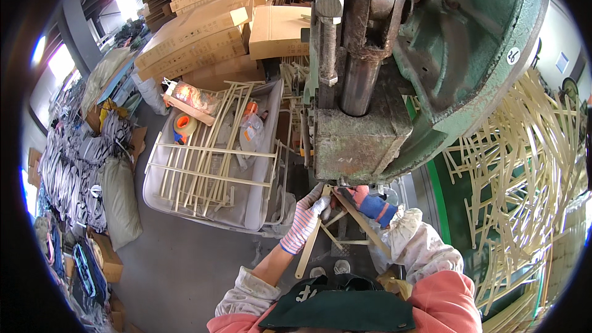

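My left hand [304,219], in a pink-and-white striped glove, is closed on a cream flat metal strip [308,250]. The strip slants down toward me, and a hole shows at its near end. My right hand [372,206], in a coral and blue glove, is closed at the upper end of a second, tan flat strip [368,229]. This one slants down to the right. Both upper ends meet just under the block [357,148] of a green press [487,80]. The fingertips of my right hand are partly hidden there. Thinner cream strips [345,242] show between the two.
Left of the press stands a white tub [254,206] with cream frames [213,148], an orange tape roll [184,123] and plastic bags. Cardboard boxes [197,40] are stacked behind it. Many cream strips [518,166] heap up at right. Bundled grey material [86,160] lies far left.
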The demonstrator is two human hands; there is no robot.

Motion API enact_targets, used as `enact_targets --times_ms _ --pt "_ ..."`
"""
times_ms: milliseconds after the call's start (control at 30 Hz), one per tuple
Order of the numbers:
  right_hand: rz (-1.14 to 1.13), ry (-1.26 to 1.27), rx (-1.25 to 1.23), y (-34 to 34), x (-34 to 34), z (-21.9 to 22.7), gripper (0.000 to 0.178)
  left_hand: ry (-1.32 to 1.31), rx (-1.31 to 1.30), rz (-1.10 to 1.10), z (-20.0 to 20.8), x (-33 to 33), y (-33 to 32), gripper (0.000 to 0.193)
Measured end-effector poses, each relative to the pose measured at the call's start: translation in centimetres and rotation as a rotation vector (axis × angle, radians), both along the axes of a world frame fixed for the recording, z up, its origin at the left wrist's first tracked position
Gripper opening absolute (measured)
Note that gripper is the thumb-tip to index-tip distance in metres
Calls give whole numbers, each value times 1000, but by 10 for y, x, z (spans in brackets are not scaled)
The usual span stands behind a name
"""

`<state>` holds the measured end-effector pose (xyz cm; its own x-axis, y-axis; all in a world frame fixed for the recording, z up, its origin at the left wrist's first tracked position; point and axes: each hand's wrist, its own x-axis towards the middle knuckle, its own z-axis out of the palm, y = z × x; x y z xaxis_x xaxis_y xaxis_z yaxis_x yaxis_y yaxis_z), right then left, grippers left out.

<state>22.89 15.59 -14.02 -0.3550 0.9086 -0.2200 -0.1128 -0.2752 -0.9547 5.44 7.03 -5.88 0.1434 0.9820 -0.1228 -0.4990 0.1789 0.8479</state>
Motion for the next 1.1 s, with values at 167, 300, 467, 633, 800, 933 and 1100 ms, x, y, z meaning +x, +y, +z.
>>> enact_targets --times_ms 167,300,467,633,800,933,1100 --pt "64 114 -64 -10 0 22 26 6 9 -14 3 -1 1 35" --pt "0 9 -35 -18 -2 33 28 35 -5 -37 6 -2 3 32" --pt "3 -109 76 -13 -1 15 29 164 91 -121 11 -5 5 26" --pt "41 -242 120 -8 2 -4 28 172 61 -121 8 -6 7 25" --pt "10 -363 291 -14 -3 23 34 195 110 -160 2 -9 10 27" --pt "85 -656 291 -20 -6 55 35 252 123 -162 -4 -8 11 29" --pt "138 -562 335 -22 -8 52 27 240 221 -145 -22 -6 13 35"
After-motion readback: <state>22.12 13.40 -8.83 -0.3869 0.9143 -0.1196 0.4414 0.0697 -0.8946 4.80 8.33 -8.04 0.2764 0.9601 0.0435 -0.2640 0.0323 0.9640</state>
